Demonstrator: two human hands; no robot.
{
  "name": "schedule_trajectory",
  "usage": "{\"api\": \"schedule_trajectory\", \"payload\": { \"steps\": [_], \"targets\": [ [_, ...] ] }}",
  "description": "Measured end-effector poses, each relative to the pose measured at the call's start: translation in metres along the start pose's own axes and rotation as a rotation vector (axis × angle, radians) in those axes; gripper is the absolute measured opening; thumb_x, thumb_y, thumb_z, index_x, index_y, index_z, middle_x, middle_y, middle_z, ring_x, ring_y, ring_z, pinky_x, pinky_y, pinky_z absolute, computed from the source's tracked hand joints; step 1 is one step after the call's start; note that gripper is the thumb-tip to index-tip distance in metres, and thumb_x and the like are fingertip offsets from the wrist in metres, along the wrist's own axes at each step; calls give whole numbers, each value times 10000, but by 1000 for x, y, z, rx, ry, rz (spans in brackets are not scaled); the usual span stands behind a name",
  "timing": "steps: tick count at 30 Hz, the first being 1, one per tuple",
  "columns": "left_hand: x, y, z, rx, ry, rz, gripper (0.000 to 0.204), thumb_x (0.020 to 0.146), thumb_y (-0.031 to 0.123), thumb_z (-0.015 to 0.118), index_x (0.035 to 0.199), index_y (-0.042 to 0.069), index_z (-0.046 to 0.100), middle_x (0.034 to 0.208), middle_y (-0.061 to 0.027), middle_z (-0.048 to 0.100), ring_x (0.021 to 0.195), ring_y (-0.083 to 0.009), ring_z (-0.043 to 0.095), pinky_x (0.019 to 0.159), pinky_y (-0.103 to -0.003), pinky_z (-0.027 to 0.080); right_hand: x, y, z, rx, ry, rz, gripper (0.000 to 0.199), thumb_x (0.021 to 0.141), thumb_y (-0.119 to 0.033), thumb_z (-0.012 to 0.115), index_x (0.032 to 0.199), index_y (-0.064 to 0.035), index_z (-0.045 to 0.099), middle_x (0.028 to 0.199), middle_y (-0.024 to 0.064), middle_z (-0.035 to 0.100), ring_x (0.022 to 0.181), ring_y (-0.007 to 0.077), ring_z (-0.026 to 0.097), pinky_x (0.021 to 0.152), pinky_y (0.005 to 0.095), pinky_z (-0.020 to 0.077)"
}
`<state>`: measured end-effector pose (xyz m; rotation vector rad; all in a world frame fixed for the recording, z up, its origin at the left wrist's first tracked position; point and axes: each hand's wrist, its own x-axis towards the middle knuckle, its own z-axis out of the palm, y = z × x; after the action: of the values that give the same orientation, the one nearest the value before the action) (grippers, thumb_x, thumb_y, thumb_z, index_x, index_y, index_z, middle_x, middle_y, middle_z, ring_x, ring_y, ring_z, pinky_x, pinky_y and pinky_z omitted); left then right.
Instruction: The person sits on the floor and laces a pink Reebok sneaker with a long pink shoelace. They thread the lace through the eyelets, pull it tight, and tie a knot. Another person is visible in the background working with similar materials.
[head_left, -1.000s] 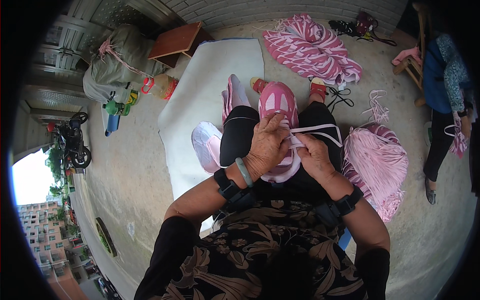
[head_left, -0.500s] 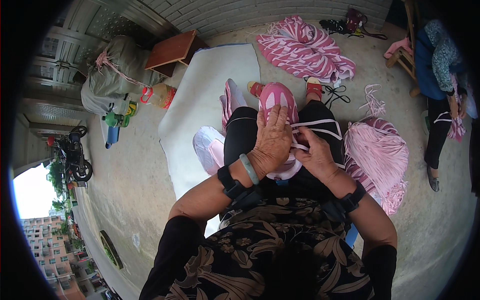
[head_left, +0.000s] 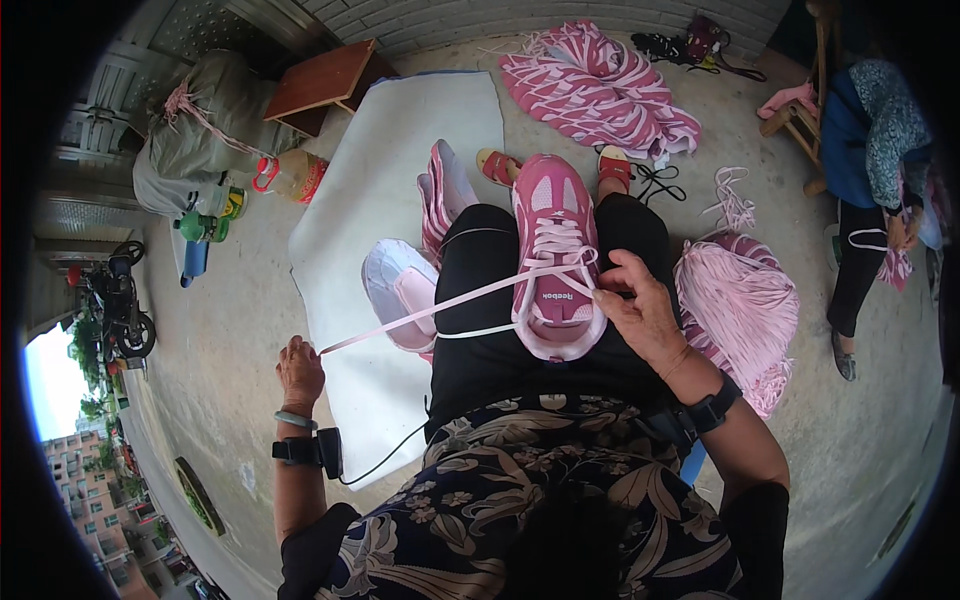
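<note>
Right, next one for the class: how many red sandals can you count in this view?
2. The left red sandal is just left of the pink sneaker's toe; the right red sandal is just right of it. Any others could be hidden.

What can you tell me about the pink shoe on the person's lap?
The shoe looks like a low sneaker: darker pink panels, lighter mesh-like areas, a printed tongue and a pale, seemingly padded collar. It rests on the lap, toe pointing away, opening upward. Pale lace criss-crosses its front; one length runs taut to the left hand. The right hand is at its right side; whether it grips lace is unclear.
</note>
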<state>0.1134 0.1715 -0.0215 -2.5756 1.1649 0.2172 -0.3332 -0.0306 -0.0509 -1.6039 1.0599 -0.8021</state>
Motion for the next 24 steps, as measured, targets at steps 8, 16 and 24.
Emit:
{"api": "schedule_trajectory", "payload": {
  "steps": [8,16,24],
  "targets": [
    [-18,170,-28,-835,248,779,391,680,30,620,1064,45,549,1119,-140,577,1071,-324,510,921,-421,372,7,-11,0,-110,-121,34,367,767,-93,683,1087,-40,512,828,68,589,746,112,556,605,235,452],
    [-35,243,-47,-564,205,1045,519,685,-15,582,1185,46,458,880,-98,589,886,-299,550,942,-434,328,1,-27,-24,-374,-178,-235,267,716,-95,696,918,-37,531,713,100,555,536,227,553,484,303,444],
    [-48,216,-72,-489,208,1133,255,667,-11,587,912,61,596,653,-78,555,561,-273,553,522,-347,443,-29,-50,-93,-945,-207,-486,299,721,-113,679,993,-65,563,639,62,496,498,231,527,457,349,415]
  ]
}}
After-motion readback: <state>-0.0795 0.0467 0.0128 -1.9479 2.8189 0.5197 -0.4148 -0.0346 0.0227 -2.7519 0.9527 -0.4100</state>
